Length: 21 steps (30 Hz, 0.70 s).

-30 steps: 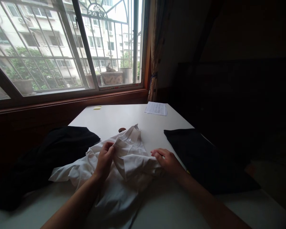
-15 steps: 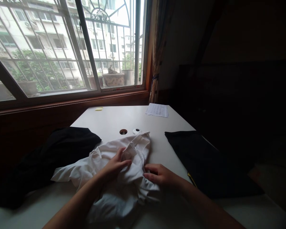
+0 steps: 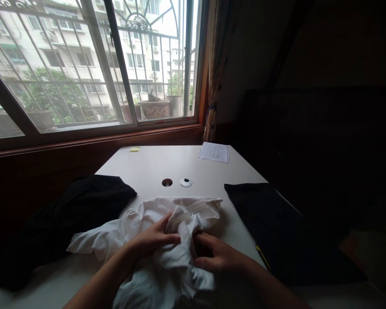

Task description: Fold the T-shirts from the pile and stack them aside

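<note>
A crumpled white shirt lies on the white table in front of me, its folds bunched up in the middle. My left hand grips the bunched cloth, with the thumb on top and the fingers mostly hidden in the fabric. On the shirt's right side, my right hand has its fingers curled into a fold, and the fingertips are out of sight. One pointed end of the shirt stretches left toward a heap of black cloth.
Dark cloth lies flat at the right, with a yellow strip at its edge. The black cloth heap is on the left. Papers, a yellow note, a round hole and a white ring are farther back on the table.
The shirt's upper part has been lowered toward me and spread to the right, uncovering the white ring. My right hand has pushed deeper into the fold. The view has tilted slightly.
</note>
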Each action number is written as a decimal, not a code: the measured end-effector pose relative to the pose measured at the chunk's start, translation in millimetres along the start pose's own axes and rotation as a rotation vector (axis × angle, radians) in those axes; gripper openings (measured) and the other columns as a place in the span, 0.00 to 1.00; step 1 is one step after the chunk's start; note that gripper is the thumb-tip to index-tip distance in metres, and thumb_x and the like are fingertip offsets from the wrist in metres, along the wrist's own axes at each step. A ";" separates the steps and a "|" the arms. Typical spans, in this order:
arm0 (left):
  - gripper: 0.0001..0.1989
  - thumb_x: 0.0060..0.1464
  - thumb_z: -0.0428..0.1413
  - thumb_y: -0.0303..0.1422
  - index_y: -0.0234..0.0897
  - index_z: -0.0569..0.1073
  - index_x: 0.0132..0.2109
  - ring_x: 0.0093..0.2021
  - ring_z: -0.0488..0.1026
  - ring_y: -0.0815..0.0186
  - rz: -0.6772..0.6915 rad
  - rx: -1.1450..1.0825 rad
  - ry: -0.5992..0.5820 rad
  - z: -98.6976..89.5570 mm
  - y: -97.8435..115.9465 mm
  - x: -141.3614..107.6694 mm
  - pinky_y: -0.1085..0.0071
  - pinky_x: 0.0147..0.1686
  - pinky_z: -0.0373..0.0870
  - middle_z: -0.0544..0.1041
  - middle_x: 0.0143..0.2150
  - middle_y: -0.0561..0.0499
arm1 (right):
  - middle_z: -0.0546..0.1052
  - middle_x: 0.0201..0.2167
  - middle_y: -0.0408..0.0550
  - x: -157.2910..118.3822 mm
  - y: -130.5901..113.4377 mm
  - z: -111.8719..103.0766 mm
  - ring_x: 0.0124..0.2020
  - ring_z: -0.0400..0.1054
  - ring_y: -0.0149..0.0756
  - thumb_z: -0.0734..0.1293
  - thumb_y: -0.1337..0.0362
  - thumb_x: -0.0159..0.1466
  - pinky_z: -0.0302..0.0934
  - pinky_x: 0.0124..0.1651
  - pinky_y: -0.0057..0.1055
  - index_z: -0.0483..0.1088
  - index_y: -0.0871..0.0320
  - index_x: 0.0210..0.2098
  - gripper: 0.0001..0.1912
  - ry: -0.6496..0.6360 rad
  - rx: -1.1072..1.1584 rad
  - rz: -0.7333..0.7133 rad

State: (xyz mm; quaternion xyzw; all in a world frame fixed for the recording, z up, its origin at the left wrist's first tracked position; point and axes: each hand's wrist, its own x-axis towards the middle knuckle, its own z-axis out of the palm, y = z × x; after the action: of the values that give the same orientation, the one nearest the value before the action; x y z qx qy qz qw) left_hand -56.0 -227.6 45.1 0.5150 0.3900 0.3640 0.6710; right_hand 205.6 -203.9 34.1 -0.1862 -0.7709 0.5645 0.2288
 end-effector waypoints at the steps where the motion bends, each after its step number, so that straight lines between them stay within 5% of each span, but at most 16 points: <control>1: 0.43 0.49 0.69 0.39 0.44 0.62 0.69 0.59 0.72 0.52 0.013 0.032 0.000 0.0 0.8 0.9 0.57 0.60 0.68 0.74 0.61 0.43 | 0.74 0.57 0.55 0.6 1.8 0.7 0.57 0.70 0.50 0.73 0.59 0.61 0.64 0.59 0.45 0.72 0.56 0.59 0.27 0.023 -0.015 -0.015; 6: 0.44 0.48 0.69 0.43 0.43 0.62 0.68 0.63 0.68 0.49 0.045 0.356 0.143 -4.2 0.8 3.1 0.56 0.63 0.63 0.73 0.63 0.44 | 0.73 0.57 0.58 4.1 9.6 4.5 0.58 0.69 0.53 0.75 0.59 0.59 0.64 0.61 0.49 0.75 0.55 0.57 0.27 0.112 -0.093 -0.039; 9: 0.40 0.46 0.69 0.46 0.41 0.67 0.64 0.55 0.73 0.49 0.094 0.582 0.250 -9.1 0.8 2.2 0.59 0.55 0.68 0.77 0.57 0.43 | 0.71 0.60 0.60 5.0 12.4 5.0 0.62 0.65 0.56 0.75 0.58 0.59 0.60 0.65 0.51 0.75 0.55 0.58 0.28 0.138 -0.130 -0.034; 14: 0.19 0.52 0.63 0.50 0.39 0.75 0.35 0.34 0.70 0.58 0.189 0.934 0.472 -19.1 9.1 0.2 0.66 0.37 0.67 0.74 0.32 0.49 | 0.65 0.66 0.62 3.3 22.6 3.2 0.70 0.53 0.60 0.75 0.52 0.59 0.48 0.70 0.56 0.69 0.57 0.64 0.37 0.213 -0.221 0.034; 17: 0.20 0.58 0.58 0.51 0.38 0.73 0.31 0.30 0.66 0.64 0.168 0.895 0.337 -20.5 17.0 -3.1 0.70 0.31 0.64 0.71 0.29 0.51 | 0.63 0.67 0.63 0.9 30.0 3.0 0.71 0.50 0.62 0.77 0.49 0.56 0.44 0.71 0.61 0.63 0.57 0.68 0.45 0.238 -0.261 0.061; 21: 0.21 0.57 0.60 0.49 0.39 0.76 0.50 0.45 0.73 0.57 0.125 0.672 0.042 -10.5 24.7 -11.0 0.68 0.44 0.70 0.77 0.46 0.47 | 0.65 0.66 0.61 -0.8 33.4 5.5 0.70 0.52 0.61 0.76 0.50 0.56 0.46 0.70 0.60 0.60 0.53 0.69 0.46 0.253 -0.318 0.043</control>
State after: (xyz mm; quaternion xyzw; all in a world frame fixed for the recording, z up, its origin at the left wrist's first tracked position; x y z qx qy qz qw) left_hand -72.3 -228.1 69.1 0.7227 0.4693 0.2660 0.4321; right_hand 204.1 -198.9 0.6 -0.3059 -0.8112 0.4124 0.2797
